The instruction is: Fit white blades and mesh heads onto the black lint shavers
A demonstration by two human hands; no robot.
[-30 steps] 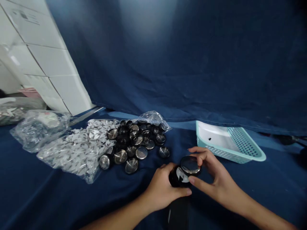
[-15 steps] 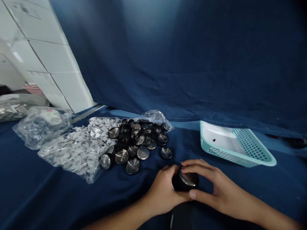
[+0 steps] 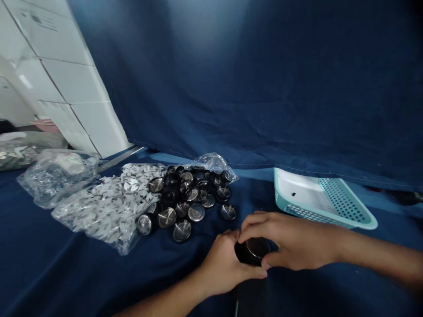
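Observation:
Both hands are on a black round piece with a shiny metal face [image 3: 258, 248], held low in front of me. My left hand [image 3: 224, 264] wraps round it from the left, thumb along the near side. My right hand [image 3: 280, 240] arches over the top, its fingertips on the far rim and its thumb on the near right side, hiding part of the face. Beneath them is a dark upright object [image 3: 251, 297], its kind unclear. To the left lies a heap of black round pieces with perforated metal faces [image 3: 196, 212].
A clear plastic bag [image 3: 124, 235] of small light-grey parts [image 3: 109, 198] lies left of the heap, with crumpled plastic [image 3: 59, 171] beyond. A turquoise basket [image 3: 360, 222] stands at right, a tiny black item [image 3: 293, 194] inside. A blue cloth [image 3: 231, 110] hangs behind; white boxes [image 3: 76, 79] stand left.
My right hand has turned and moved slightly left, its fingers now closing over the black round piece and covering more of its top. My left hand keeps its hold almost in place.

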